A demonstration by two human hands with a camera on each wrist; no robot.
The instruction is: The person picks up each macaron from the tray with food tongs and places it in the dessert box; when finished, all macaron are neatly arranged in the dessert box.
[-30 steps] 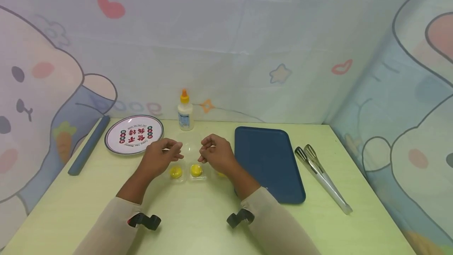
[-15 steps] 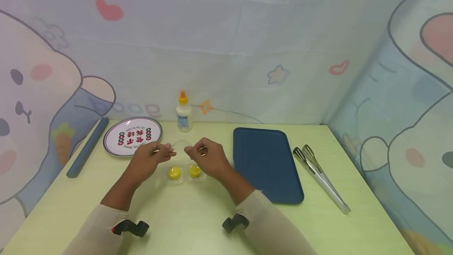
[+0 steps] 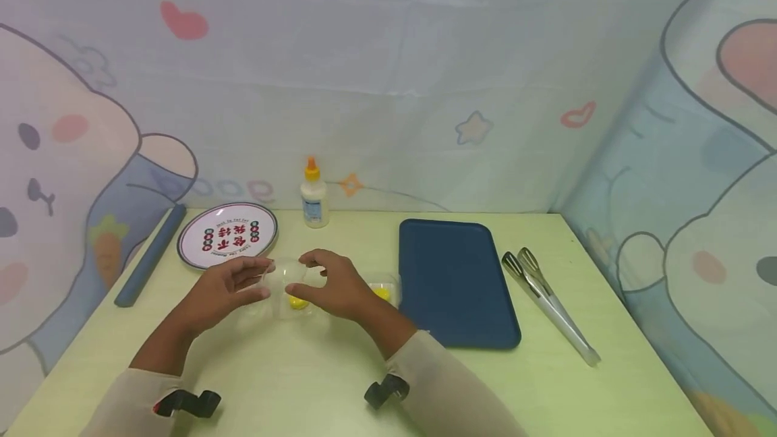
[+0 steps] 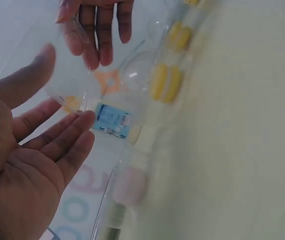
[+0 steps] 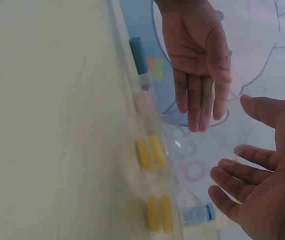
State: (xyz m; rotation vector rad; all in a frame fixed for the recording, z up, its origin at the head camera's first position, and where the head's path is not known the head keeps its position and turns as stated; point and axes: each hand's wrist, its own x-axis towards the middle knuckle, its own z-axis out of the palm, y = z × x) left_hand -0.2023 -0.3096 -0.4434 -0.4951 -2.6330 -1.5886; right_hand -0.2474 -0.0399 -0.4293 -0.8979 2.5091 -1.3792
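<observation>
Between both hands is a clear domed plastic lid (image 3: 284,271), see-through and hard to outline. My left hand (image 3: 220,290) holds its left side, thumb and fingers spread along it. From the right, my right hand (image 3: 335,287) grips the lid between thumb and fingers. Just below and behind the lid, a yellow macaron (image 3: 298,303) sits in clear packaging on the table. Another yellow macaron (image 3: 381,294) lies in a clear box right of my right hand. A further yellow macaron (image 5: 159,215) and a pink macaron (image 5: 143,102) show in the right wrist view, covered by the hands in the head view.
A patterned plate (image 3: 227,236) and a blue-grey roll (image 3: 150,256) lie at the left. A white glue-like bottle (image 3: 314,202) with an orange tip stands at the back. A dark blue tray (image 3: 458,282) and metal tongs (image 3: 551,305) lie to the right.
Both hands have closed in on the clear lid, lifted it from behind the macarons and brought it left and nearer. The right hand now covers the middle macaron; the right-hand one has come into view.
</observation>
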